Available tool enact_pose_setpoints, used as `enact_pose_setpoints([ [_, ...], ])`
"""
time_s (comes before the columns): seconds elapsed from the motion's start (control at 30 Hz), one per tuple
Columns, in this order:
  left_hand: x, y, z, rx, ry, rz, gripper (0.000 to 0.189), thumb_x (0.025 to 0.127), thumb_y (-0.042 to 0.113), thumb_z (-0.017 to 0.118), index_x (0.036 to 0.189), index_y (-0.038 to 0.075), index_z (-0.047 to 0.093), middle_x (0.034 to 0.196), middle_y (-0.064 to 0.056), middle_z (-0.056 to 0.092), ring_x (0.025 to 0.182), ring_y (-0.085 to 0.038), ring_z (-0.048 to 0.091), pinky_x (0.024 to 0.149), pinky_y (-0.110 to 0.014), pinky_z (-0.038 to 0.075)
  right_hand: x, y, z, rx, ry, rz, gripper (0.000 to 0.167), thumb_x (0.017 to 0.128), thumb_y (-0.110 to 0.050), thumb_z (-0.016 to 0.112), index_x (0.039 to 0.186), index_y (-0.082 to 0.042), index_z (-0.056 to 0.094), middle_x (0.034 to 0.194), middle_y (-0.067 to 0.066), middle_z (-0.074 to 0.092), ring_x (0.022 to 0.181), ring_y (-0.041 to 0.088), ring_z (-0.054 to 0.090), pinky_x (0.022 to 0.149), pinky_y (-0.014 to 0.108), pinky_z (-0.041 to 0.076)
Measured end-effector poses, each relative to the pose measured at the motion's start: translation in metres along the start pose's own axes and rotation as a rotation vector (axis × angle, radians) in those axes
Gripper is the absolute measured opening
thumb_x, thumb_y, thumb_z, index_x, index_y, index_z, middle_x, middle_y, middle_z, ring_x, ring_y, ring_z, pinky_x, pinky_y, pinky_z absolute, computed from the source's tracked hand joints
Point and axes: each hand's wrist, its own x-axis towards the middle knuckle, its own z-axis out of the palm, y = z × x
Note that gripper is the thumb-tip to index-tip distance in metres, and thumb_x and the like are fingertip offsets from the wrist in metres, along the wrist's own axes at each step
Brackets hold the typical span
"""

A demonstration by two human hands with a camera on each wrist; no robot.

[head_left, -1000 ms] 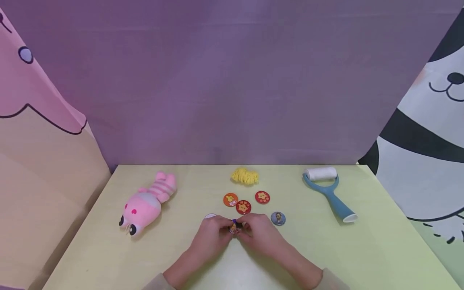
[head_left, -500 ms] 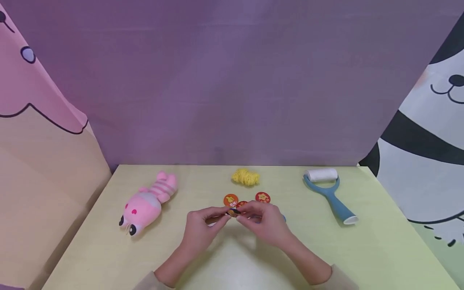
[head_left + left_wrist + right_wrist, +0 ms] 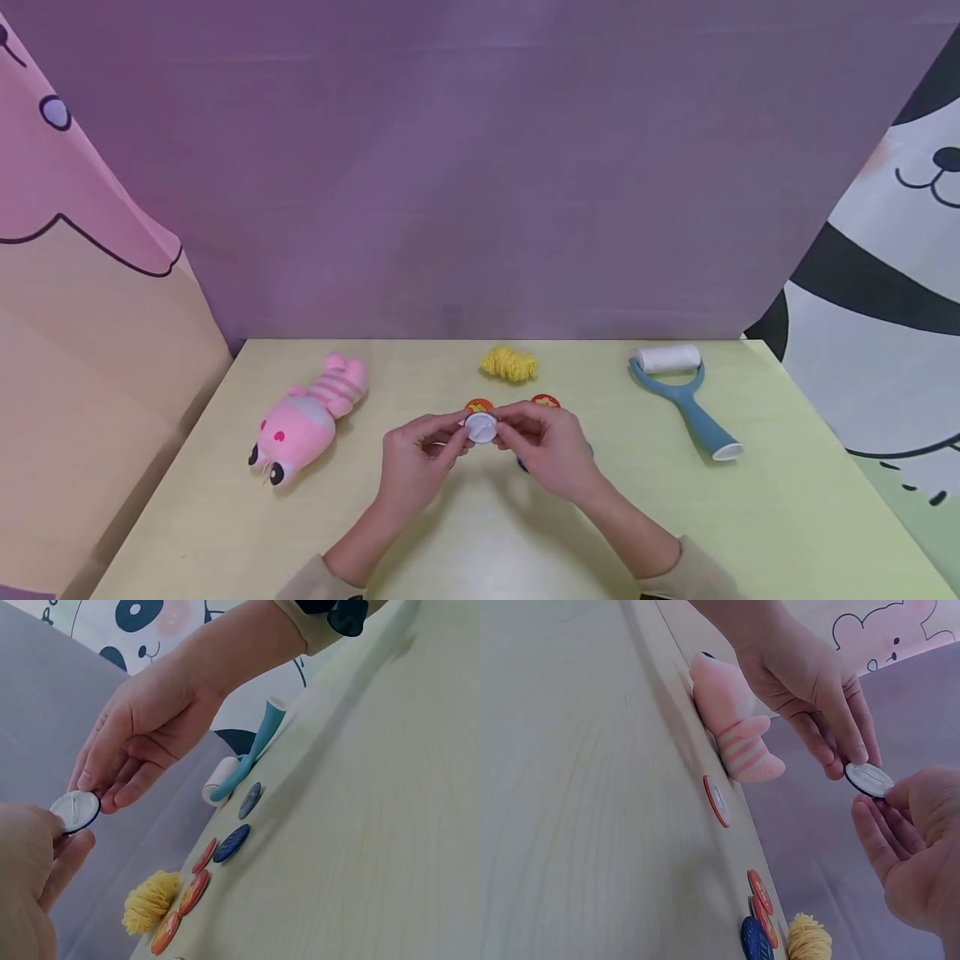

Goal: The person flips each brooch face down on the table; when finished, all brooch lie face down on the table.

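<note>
Both hands hold a round pin-back button badge [image 3: 481, 428] above the table, its white back and pin turned toward the head camera. My left hand [image 3: 420, 458] pinches its left edge between thumb and fingers. On the opposite edge, my right hand [image 3: 551, 450] pinches it likewise. Behind and below the hands lie more badges: an orange one [image 3: 166, 933], two red ones [image 3: 193, 892], a dark blue one [image 3: 232, 843] and a grey-blue one [image 3: 250, 800]. A red-rimmed badge [image 3: 717, 801] lies white back up in the right wrist view; the left hand hides it from the head camera.
A pink plush toy [image 3: 303, 425] lies on the left of the table [image 3: 225, 542]. Yellow yarn [image 3: 509, 364] sits near the back edge. At the right rests a blue-handled roller [image 3: 693, 408] with a white roll. A purple curtain [image 3: 480, 183] hangs behind.
Both hands have risen from the table with the badge and shifted slightly farther back. The badge has turned over from its printed front to its white back.
</note>
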Motion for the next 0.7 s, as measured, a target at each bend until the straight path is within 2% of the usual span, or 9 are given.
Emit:
enact_pose_setpoints([
  [0.2, -0.0005, 0.0011, -0.0002, 0.061, -0.066, -0.073, 0.029, 0.087, -0.003, 0.085, 0.115, 0.003, 0.082, 0.091, -0.010, 0.080, 0.079, -0.019, 0.080, 0.069, -0.025, 0.065, -0.0007, 0.0016, -0.0004, -0.004, -0.005, -0.010, 0.022, 0.096, -0.002, 0.077, 0.118, -0.005, 0.078, 0.100, 0.015, 0.079, 0.079, 0.022, 0.077, 0.073, 0.024, 0.064],
  [0.3, -0.0023, 0.0008, -0.0023, 0.076, -0.116, -0.128, 0.033, 0.084, -0.002, 0.086, 0.116, 0.005, 0.082, 0.093, -0.007, 0.079, 0.083, -0.016, 0.079, 0.072, -0.023, 0.064, -0.0025, 0.0038, -0.0001, -0.023, -0.035, -0.026, 0.026, 0.096, 0.000, 0.076, 0.121, -0.006, 0.077, 0.104, 0.015, 0.077, 0.078, 0.021, 0.077, 0.069, 0.023, 0.062],
  [0.4, -0.0043, -0.0009, -0.0050, 0.064, -0.163, -0.164, 0.035, 0.082, -0.001, 0.089, 0.116, 0.005, 0.082, 0.094, -0.009, 0.077, 0.083, -0.016, 0.079, 0.074, -0.024, 0.065, -0.0048, 0.0059, 0.0003, -0.050, -0.071, -0.039, 0.027, 0.096, 0.000, 0.075, 0.122, -0.006, 0.077, 0.110, 0.015, 0.073, 0.079, 0.018, 0.077, 0.070, 0.022, 0.063],
  [0.57, -0.0023, -0.0051, -0.0053, 0.095, -0.231, -0.135, 0.039, 0.081, 0.005, 0.092, 0.118, 0.003, 0.080, 0.094, -0.009, 0.076, 0.080, -0.014, 0.079, 0.074, -0.024, 0.065, -0.0065, 0.0072, -0.0006, -0.086, -0.090, -0.043, 0.025, 0.096, -0.001, 0.076, 0.121, -0.006, 0.077, 0.114, 0.015, 0.072, 0.086, 0.019, 0.078, 0.078, 0.021, 0.064],
  [0.7, 0.0004, -0.0061, -0.0032, 0.136, -0.244, -0.116, 0.038, 0.082, 0.005, 0.091, 0.118, 0.003, 0.080, 0.094, -0.007, 0.076, 0.079, -0.012, 0.078, 0.074, -0.025, 0.065, -0.0067, 0.0077, -0.0028, -0.115, -0.104, -0.050, 0.027, 0.095, 0.001, 0.076, 0.121, -0.006, 0.077, 0.119, 0.014, 0.074, 0.091, 0.018, 0.078, 0.081, 0.022, 0.064],
])
